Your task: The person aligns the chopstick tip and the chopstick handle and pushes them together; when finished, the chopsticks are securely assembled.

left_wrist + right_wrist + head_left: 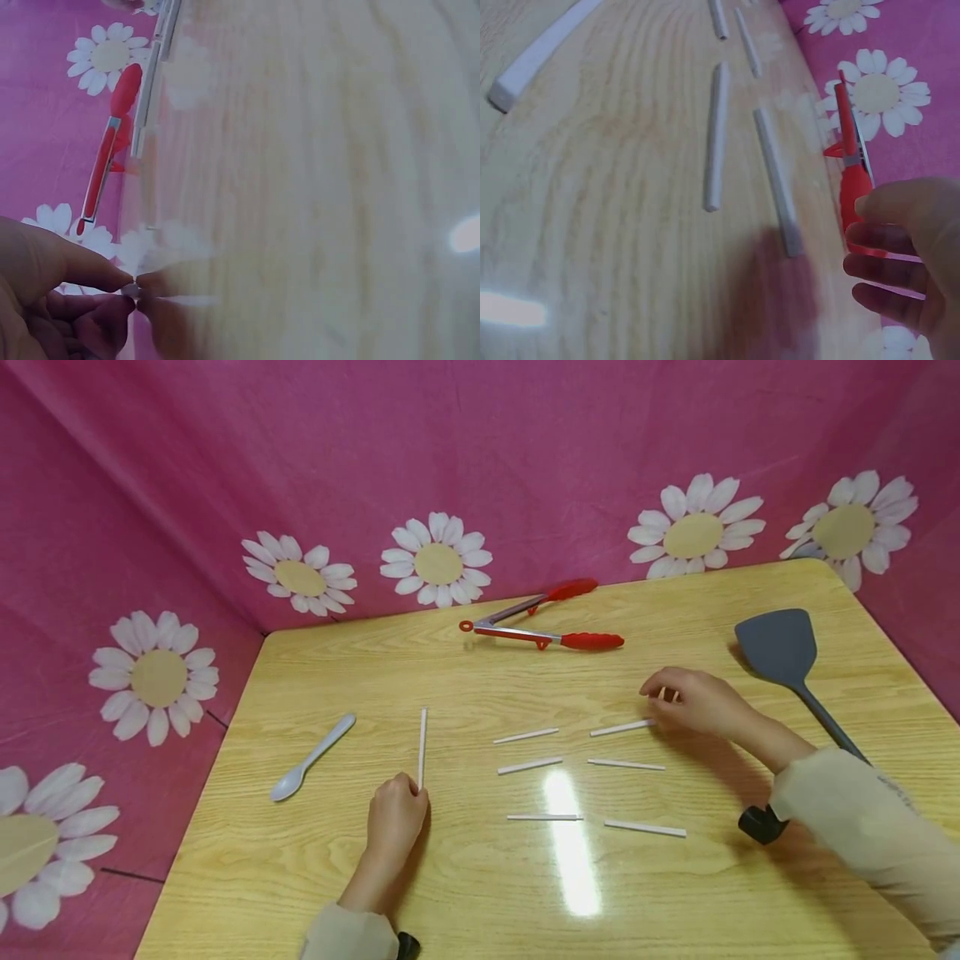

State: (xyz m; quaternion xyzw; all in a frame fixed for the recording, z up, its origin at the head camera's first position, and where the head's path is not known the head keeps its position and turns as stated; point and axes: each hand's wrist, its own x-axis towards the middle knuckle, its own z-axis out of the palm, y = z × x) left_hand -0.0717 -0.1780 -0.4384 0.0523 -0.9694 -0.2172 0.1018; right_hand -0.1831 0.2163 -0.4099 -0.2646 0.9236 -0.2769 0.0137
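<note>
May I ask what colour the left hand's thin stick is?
The stick is white, clearest in head view.

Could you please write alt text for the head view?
A person's left hand pinches a thin white stick at a light wood-grain table, near a white spoon. The empty right hand hovers by six similar sticks; red-tipped metal tongs lie behind, a dark grey spatula at right.

Magenta cloth (525, 460) lines far, left and right sides of table (337, 668); soft folds at left. Printed white daisies (438, 564), pale-yellow centers, low along cloth. Tabletop light wood grain, glossy, far-right corner rounded. Bright glare streak (573, 868) on surface, elongated.
</note>
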